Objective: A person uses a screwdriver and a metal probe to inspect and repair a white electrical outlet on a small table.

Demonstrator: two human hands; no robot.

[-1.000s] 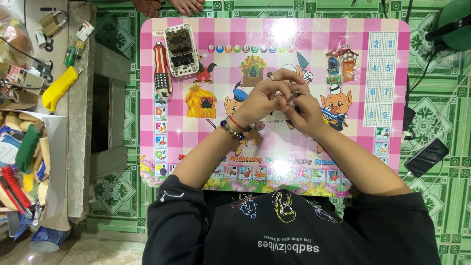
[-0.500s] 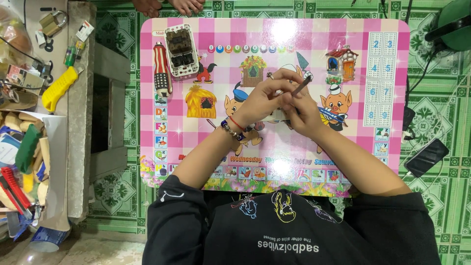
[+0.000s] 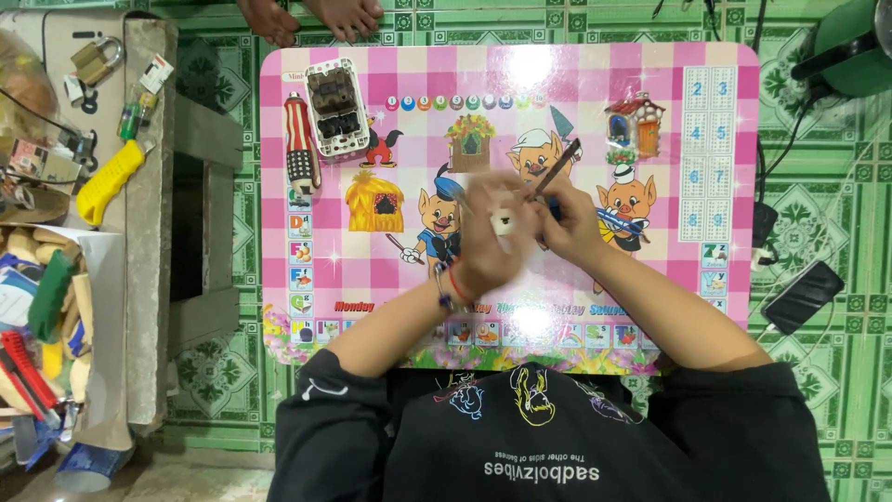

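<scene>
Clearly, in the head view, both hands meet over the middle of the pink checked table (image 3: pixel 650 70) with its cartoon print. The left hand (image 3: pixel 488 237), blurred with motion, is closed around a small white part (image 3: pixel 503 221) that shows between thumb and fingers; its exact shape is too smeared to tell. The right hand (image 3: pixel 571 218) pinches a thin dark tool (image 3: pixel 556 173), perhaps a small screwdriver, its handle slanting up and away while its tip is hidden where the hands touch. By my reading, the step in hand is working the tool's tip into the small part, held just above the tabletop. What that calls for next is a steady left grip and fine alignment of the tip. At the far left corner lie a dismantled white switch unit (image 3: pixel 333 107) and a red-and-white striped piece (image 3: pixel 299 144), both untouched. A dark phone (image 3: pixel 803 296) lies on the green tiled floor (image 3: pixel 836 390) at right.
</scene>
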